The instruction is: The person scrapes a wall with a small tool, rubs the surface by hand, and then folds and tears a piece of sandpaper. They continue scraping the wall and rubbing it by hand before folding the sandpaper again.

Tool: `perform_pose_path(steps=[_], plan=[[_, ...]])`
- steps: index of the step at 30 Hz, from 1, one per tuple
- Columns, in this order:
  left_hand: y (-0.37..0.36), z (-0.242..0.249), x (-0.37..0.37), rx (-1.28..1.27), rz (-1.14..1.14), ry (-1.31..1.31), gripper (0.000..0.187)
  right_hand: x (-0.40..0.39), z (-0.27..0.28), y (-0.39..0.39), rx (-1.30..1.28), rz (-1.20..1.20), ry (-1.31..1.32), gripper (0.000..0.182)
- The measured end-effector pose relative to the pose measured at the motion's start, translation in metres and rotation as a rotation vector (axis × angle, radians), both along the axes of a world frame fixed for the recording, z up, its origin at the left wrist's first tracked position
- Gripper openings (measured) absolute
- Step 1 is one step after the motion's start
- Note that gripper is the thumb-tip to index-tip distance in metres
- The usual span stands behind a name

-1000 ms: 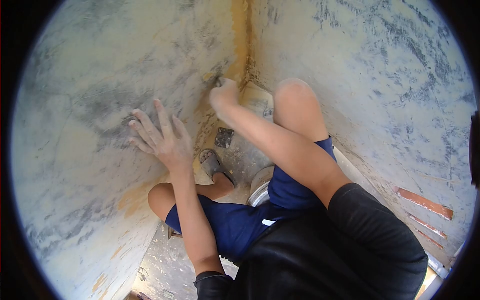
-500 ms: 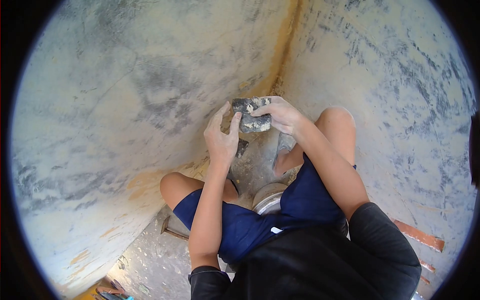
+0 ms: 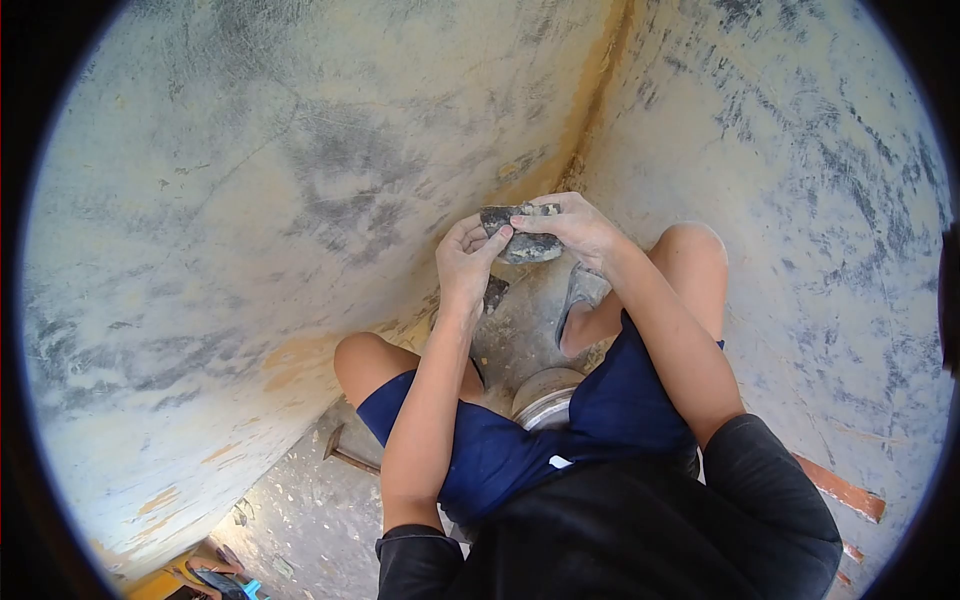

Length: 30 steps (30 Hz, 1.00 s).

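Between my two hands is a dark, worn piece of sandpaper (image 3: 530,248) with pale powder caked on it, creased across its middle. My left hand (image 3: 465,260) pinches its left edge between thumb and fingers. On the other side, my right hand (image 3: 575,228) grips the upper right part, its thumb lying across the front. Both hands are dusty white and meet in front of the wall corner. Below them, another dark scrap (image 3: 495,293) lies near the floor, partly behind my left wrist.
Pale, patchy walls (image 3: 230,200) (image 3: 790,230) close in on both sides and meet at a brown corner seam (image 3: 595,90). Between my legs is a round bucket (image 3: 545,400). A hammer (image 3: 350,455) lies on the floor at left; tools (image 3: 220,580) sit at lower left.
The sandpaper was flatter and faced me; now it is bent and tilted. My left hand's fingers have closed in on its edge. Both hands appear slightly farther right as the view shifted.
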<state>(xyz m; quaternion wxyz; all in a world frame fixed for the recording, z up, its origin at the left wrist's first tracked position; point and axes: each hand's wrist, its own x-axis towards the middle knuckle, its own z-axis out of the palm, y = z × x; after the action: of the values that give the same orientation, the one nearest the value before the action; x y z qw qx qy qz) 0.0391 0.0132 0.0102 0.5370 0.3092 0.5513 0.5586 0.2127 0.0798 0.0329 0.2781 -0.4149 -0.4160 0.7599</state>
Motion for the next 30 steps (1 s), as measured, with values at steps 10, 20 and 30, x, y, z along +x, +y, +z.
perform_pose_path(steps=[10, 20, 30], plan=[[0.011, -0.017, 0.018, 0.036, 0.068, 0.512, 0.036, -0.029, -0.026, -0.015, 0.018, -0.359, 0.034, 0.012], [0.004, 0.010, 0.017, 0.124, 0.150, 0.673, 0.024, -0.062, -0.042, 0.002, 0.185, -0.799, -0.208, 0.014], [-0.001, 0.026, -0.003, 0.230, 0.264, 0.871, 0.022, -0.087, -0.046, 0.005, 0.259, -0.866, -0.378, 0.019]])
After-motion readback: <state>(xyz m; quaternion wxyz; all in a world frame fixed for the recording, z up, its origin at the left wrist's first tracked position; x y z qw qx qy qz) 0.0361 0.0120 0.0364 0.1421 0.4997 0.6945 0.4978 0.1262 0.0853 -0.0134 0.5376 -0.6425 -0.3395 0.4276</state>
